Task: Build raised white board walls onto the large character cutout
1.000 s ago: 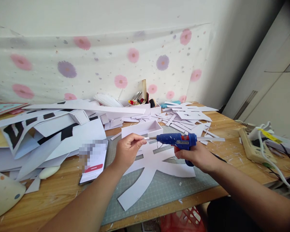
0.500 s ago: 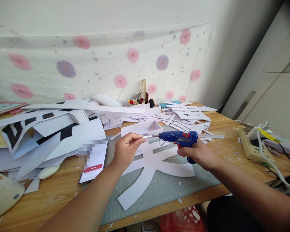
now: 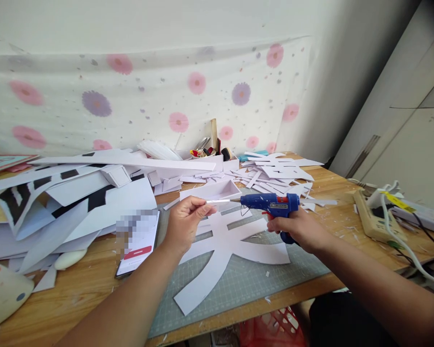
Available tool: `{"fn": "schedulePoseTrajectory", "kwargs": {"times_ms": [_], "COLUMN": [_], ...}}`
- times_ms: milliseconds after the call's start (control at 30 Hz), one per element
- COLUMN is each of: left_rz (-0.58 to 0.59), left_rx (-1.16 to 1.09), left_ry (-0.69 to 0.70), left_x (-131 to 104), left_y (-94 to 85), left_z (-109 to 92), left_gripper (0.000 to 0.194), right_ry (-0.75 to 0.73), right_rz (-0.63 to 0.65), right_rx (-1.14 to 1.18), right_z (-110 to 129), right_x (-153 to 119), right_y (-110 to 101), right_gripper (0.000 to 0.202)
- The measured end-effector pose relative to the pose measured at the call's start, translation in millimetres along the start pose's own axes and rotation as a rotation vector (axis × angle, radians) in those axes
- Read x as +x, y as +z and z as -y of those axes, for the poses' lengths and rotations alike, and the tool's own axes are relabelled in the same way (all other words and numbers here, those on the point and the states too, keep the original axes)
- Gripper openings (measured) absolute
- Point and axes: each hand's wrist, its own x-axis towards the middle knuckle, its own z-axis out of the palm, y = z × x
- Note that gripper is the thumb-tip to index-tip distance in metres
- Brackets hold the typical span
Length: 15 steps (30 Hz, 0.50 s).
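Observation:
Between thumb and fingers, my left hand pinches a narrow white strip. My right hand is wrapped round the handle of a blue glue gun, whose nozzle points left and meets or nearly meets the strip's right end. Below both hands a large white cut-out shape with curved legs lies on a grey-green cutting mat. Just behind the strip stands a shallow white open box form, joined to or resting on the cut-out; which one cannot be told.
White sheets with black patches pile up at the left, beside a phone. White scraps are heaped at the back right. A power strip with cables lies at the right. Tools stand in a container at the back.
More of the strip shows between my left fingers and the nozzle. The glue gun has shifted slightly right and up, and my left hand slightly left. The whole view has moved a little.

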Motion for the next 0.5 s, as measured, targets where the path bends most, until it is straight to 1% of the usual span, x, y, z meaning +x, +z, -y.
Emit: {"fn": "schedulePoseTrajectory", "kwargs": {"times_ms": [67, 167, 267, 367, 500], "left_rz": [0.011, 0.058, 0.087, 0.081, 0.066], "left_rx": [-0.148, -0.342, -0.45, -0.506, -0.546], "left_ry": [-0.074, -0.215, -0.318, -0.358, -0.373], "left_x": [1.3, 2.6, 1.5, -0.4, -0.7], "left_y": [0.7, 1.7, 2.5, 2.6, 1.6], "left_z": [-2.1, -6.5, -10.1, -12.3, -12.7], "left_gripper": [0.019, 0.022, 0.023, 0.024, 0.024], "right_ry": [-0.012, -0.025, -0.063, -0.089, -0.123], "right_rz": [0.004, 0.009, 0.03, 0.035, 0.032], "right_rx": [0.033, 0.075, 0.139, 0.181, 0.18], "right_z": [1.7, 3.1, 1.2, -2.4, -5.8], "right_x": [-3.0, -7.2, -8.5, -6.7, -4.1], "right_y": [-0.6, -0.5, 1.6, 4.2, 5.0], "right_gripper": [0.01, 0.009, 0.01, 0.01, 0.01]}}
